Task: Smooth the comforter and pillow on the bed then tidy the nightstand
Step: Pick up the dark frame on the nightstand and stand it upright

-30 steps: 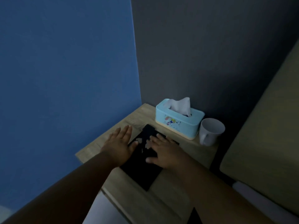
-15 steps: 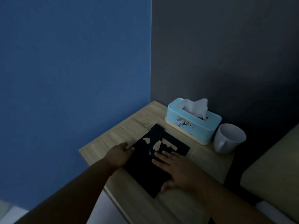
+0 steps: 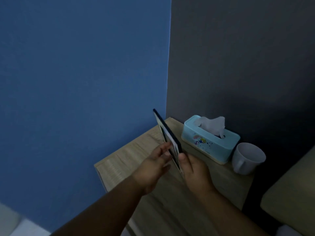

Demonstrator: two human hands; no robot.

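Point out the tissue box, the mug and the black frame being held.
tissue box (image 3: 213,143), head view, on its light blue front wall.
mug (image 3: 245,159), head view, on its white outer side below the rim.
black frame (image 3: 167,132), head view, on its dark upper edge above the hands.

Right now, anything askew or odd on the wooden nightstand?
Only the flat black picture frame: it is off the light wooden nightstand, tilted on edge between the left hand and right hand. The pale blue tissue box and white mug stand upright; nothing spilled.
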